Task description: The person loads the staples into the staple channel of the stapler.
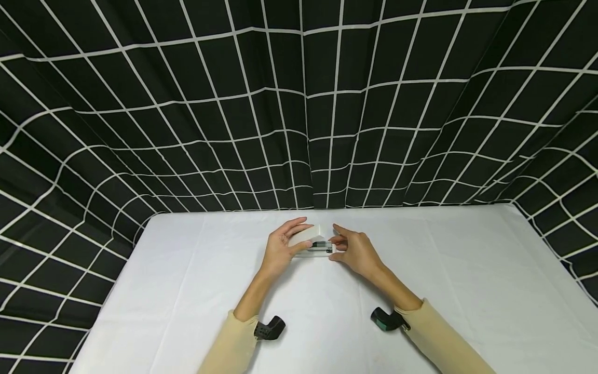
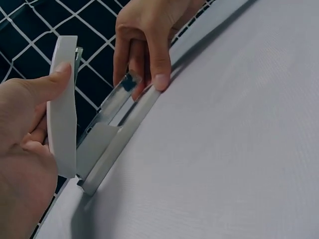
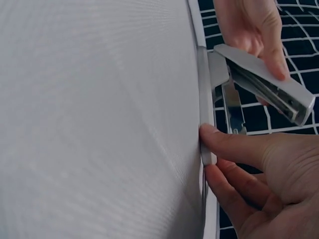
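A white stapler lies on the white-covered table with its top lifted away from its base. My left hand (image 1: 278, 250) grips the white top cover (image 2: 63, 124), thumb on one side and fingers on the other, and holds it tilted up. Between cover and base, the metal staple channel (image 2: 113, 103) stands exposed, with a dark piece at its front end. My right hand (image 1: 361, 253) pinches the front end of the long white base (image 3: 205, 94) between thumb and fingers. Part of the base's front is hidden behind those fingertips.
White cloth (image 1: 317, 311) covers the table. Behind it and at the sides hangs a black curtain (image 1: 289, 119) with a white grid, meeting the table's far edge just past the hands. Black wrist cameras (image 1: 270, 328) sit at both sleeve cuffs.
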The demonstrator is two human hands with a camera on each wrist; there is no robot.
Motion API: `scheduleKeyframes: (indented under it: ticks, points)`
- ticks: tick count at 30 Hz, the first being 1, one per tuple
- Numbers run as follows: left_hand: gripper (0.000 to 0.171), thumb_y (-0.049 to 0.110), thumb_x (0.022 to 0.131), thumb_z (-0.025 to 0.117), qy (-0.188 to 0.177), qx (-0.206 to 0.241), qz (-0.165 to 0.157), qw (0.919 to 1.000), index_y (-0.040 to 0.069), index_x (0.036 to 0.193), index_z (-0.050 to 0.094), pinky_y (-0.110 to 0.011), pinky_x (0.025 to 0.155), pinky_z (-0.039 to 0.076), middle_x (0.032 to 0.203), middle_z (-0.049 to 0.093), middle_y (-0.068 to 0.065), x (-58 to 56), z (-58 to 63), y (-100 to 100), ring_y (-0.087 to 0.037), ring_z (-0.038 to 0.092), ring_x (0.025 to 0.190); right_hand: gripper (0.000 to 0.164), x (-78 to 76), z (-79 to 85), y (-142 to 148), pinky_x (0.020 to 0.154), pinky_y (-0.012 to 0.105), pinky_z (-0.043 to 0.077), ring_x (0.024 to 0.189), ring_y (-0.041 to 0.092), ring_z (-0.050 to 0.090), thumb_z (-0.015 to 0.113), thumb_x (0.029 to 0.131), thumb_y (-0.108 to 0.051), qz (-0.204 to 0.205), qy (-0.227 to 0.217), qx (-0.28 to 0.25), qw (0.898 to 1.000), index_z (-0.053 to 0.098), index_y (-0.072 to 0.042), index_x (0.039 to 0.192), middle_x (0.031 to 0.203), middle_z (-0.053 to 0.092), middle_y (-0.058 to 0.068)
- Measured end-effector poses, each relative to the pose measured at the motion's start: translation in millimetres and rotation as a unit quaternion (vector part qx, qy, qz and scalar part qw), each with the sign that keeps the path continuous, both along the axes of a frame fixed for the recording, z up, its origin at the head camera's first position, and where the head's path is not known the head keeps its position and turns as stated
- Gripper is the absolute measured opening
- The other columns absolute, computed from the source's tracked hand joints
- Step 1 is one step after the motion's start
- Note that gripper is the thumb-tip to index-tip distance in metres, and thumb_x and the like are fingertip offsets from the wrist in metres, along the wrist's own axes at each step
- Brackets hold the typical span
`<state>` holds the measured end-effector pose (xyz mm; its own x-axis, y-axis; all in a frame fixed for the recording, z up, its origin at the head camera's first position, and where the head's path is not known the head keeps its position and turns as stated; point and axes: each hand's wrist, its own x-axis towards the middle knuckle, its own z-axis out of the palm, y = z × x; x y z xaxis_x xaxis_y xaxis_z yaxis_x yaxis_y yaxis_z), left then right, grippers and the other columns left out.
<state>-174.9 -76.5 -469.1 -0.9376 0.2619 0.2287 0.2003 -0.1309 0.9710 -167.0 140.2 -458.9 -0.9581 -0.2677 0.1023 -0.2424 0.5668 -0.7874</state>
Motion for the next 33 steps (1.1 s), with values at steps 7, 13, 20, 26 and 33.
scheduleKeyframes:
  ticks: [7,13,20,26,33]
  points:
    - [0.056,-0.003,0.079,0.077,0.055,-0.123,-0.005,0.9909,-0.003,0.131,0.057,-0.046,0.106,0.042,0.115,0.069,-0.018,-1.8,-0.1,9.8,-0.022,0.060,0.117,0.080,0.7,0.2,3.1,0.079,0.028,0.059,0.093,0.025,0.071,0.086,0.070,0.000,-0.008,-0.005,0.009,1.000,0.046,0.011,0.139,0.108,0.071,0.018]
    - [0.050,0.000,0.079,0.078,0.097,-0.225,0.007,0.9696,0.003,0.126,0.063,-0.037,0.105,0.044,0.113,0.071,-0.011,-1.7,2.7,16.2,-0.019,0.062,0.114,0.080,1.8,0.2,4.8,0.077,0.026,0.059,0.092,0.025,0.071,0.087,0.069,-0.001,-0.013,0.002,0.009,1.000,0.047,0.010,0.138,0.108,0.070,0.020]
    - [0.041,0.002,0.082,0.076,0.135,-0.331,0.009,0.9338,0.007,0.122,0.066,-0.041,0.093,0.051,0.114,0.071,-0.008,1.4,12.1,15.6,-0.024,0.063,0.105,0.079,1.7,0.2,-0.5,0.077,0.024,0.059,0.094,0.026,0.071,0.086,0.070,0.000,-0.006,0.005,0.006,1.000,0.047,0.011,0.138,0.107,0.071,0.020]
    - [0.045,-0.003,0.082,0.075,0.118,-0.308,0.020,0.9436,0.008,0.125,0.064,-0.041,0.095,0.049,0.112,0.071,-0.006,5.1,12.5,15.0,-0.022,0.062,0.105,0.078,-0.2,-1.1,-2.6,0.078,0.025,0.059,0.094,0.025,0.071,0.086,0.071,-0.001,0.007,0.010,0.010,1.000,0.047,0.010,0.138,0.106,0.071,0.019]
    - [0.052,-0.005,0.084,0.072,0.099,-0.256,-0.012,0.9615,0.006,0.133,0.058,-0.040,0.107,0.043,0.117,0.070,-0.006,2.2,7.8,10.5,-0.019,0.059,0.117,0.077,-0.2,-1.5,3.3,0.080,0.030,0.059,0.092,0.025,0.071,0.086,0.071,-0.002,0.019,0.020,0.017,0.999,0.049,0.007,0.138,0.108,0.070,0.019]
